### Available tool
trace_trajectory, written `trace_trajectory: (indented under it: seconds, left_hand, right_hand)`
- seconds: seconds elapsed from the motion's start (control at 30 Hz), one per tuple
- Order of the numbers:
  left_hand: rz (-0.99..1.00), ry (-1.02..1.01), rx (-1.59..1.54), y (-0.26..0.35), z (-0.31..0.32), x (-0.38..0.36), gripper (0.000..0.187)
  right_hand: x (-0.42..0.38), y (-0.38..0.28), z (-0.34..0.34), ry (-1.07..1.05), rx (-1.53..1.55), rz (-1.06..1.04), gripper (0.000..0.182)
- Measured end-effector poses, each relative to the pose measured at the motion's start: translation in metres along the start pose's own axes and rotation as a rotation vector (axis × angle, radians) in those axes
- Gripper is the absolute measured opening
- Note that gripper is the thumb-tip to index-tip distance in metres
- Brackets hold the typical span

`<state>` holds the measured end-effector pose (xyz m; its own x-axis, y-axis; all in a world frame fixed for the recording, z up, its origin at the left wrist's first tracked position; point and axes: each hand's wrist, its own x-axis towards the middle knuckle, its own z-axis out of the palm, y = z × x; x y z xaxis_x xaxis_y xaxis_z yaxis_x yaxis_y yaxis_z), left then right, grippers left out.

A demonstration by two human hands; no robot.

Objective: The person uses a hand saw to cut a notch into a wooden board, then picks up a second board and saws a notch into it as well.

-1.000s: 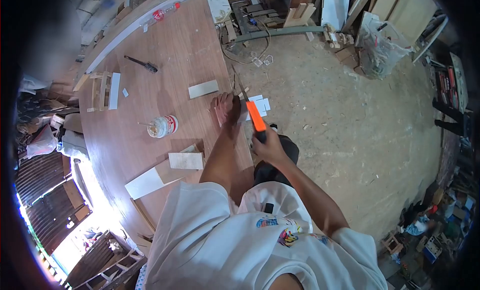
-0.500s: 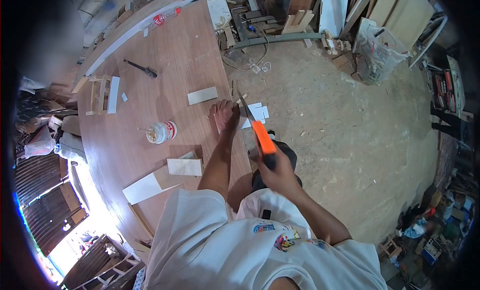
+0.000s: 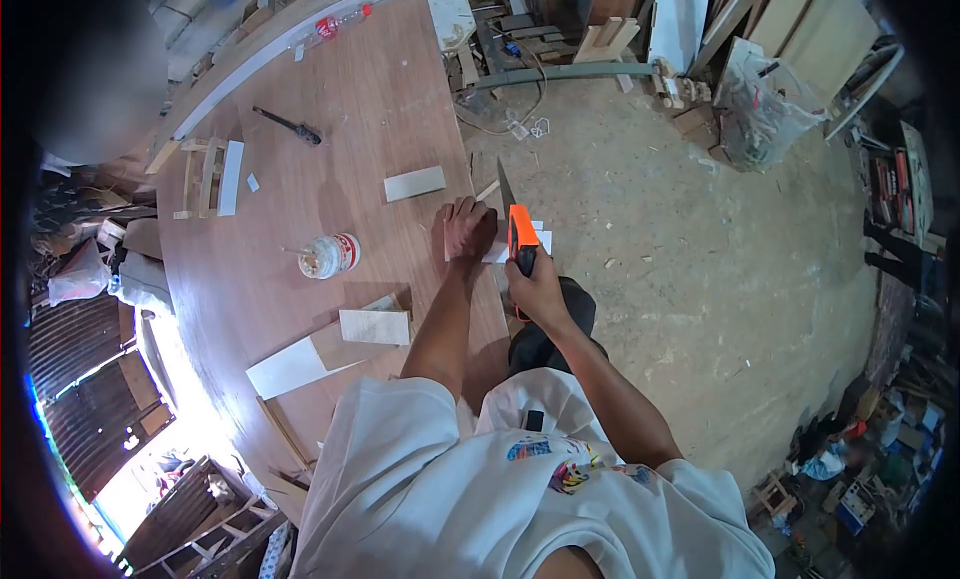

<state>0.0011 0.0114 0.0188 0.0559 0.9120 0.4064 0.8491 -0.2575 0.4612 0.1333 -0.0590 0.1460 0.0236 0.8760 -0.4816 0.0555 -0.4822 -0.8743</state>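
Observation:
My right hand [image 3: 536,287] is wrapped round the orange and black handle of a hand saw [image 3: 520,229], whose blade points away from me beside the table edge. My left hand [image 3: 468,229] presses down on a white board [image 3: 498,251] at that edge, its fingers curled together. The board sticks out past the table, and the saw lies over or against that part; exact contact is unclear. A small pale wood block [image 3: 414,183] lies just beyond my left hand.
On the table [image 3: 390,99] are a white jar [image 3: 328,257], a dark tool [image 3: 287,125], a plastic bottle [image 3: 343,21], a small wooden frame [image 3: 207,178] and stacked boards [image 3: 375,327]. A plastic bag [image 3: 765,114] stands on the floor among boards.
My right hand and the saw have moved away from me, and the saw handle has turned to show its side. My left hand stays on the board.

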Motion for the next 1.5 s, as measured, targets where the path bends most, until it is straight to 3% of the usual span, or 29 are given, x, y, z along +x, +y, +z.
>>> trace_trajectory:
  seconds: [0.4, 0.5, 0.6, 0.67, 0.87, 0.93, 1.03, 1.2, 1.33, 1.4, 1.5]
  left_hand:
    - [-0.006, -0.091, -0.006, -0.002, -0.005, 0.001, 0.011]
    - [-0.023, -0.028, 0.005, -0.014, 0.013, -0.001, 0.01]
    - [-0.091, -0.031, 0.008, -0.016, 0.012, 0.001, 0.009]
    - [-0.08, 0.053, 0.03, -0.022, 0.015, 0.006, 0.009]
    - [-0.171, -0.031, 0.069, -0.022, 0.009, 0.014, 0.008]
    - [-0.166, 0.003, 0.08, -0.023, 0.009, 0.016, 0.009]
    - [-0.226, -0.04, 0.157, -0.022, 0.005, 0.019, 0.013]
    - [-0.289, -0.232, 0.166, -0.015, -0.004, 0.019, 0.028]
    - [-0.217, -0.238, 0.128, -0.023, 0.004, 0.014, 0.026]
    - [-0.158, -0.142, 0.07, -0.025, 0.008, 0.013, 0.02]
    - [-0.186, -0.154, -0.004, -0.024, 0.004, 0.014, 0.014]
  right_hand:
    - [0.051, -0.041, -0.008, -0.155, 0.158, 0.147, 0.018]
    - [0.086, -0.055, -0.017, -0.371, 0.292, 0.254, 0.017]
    - [0.105, -0.057, -0.013, -0.442, 0.284, 0.183, 0.016]
    - [0.108, -0.062, -0.008, -0.427, 0.267, 0.191, 0.014]
    - [0.122, -0.06, 0.009, -0.403, 0.168, 0.198, 0.01]
    - [0.114, -0.065, 0.018, -0.225, 0.093, 0.096, 0.013]
    - [0.104, -0.068, 0.028, -0.167, -0.07, 0.056, 0.014]
    - [0.106, -0.072, 0.031, -0.21, -0.017, 0.071, 0.013]
    - [0.109, -0.077, 0.026, -0.301, 0.086, 0.157, 0.012]
    - [0.112, -0.077, 0.025, -0.299, 0.115, 0.175, 0.011]
    - [0.115, -0.082, 0.024, -0.293, 0.066, 0.198, 0.01]
